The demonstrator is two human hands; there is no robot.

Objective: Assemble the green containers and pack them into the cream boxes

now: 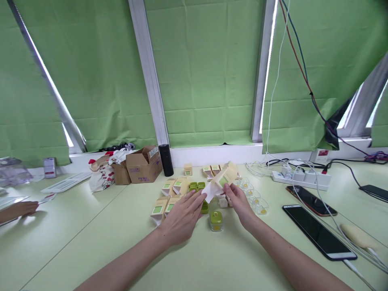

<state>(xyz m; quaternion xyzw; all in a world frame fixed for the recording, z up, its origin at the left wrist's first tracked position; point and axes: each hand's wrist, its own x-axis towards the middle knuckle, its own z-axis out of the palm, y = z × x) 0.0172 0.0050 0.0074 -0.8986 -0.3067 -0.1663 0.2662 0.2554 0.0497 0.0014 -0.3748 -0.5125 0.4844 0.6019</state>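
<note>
My left hand (183,216) and my right hand (238,200) are raised over the middle of the pale green table (91,242). Together they hold a small beige carton with a green label (222,179), its white end flap open toward my left fingers. My right fingers pinch the carton's lower side; my left fingertips touch the flap. Just below, on the table, stands a small clear jar with a green lid (216,220). Several more flat beige cartons (165,204) lie to the left, and green lids (197,186) sit behind.
Clear empty jars (257,201) are right of my hands. A brown cardboard box (144,163), a black cylinder (166,159), and a printed bag (101,173) stand at the back left. A power strip (300,178) with cables and phones (318,232) lie right. Another person's hand (24,209) rests far left.
</note>
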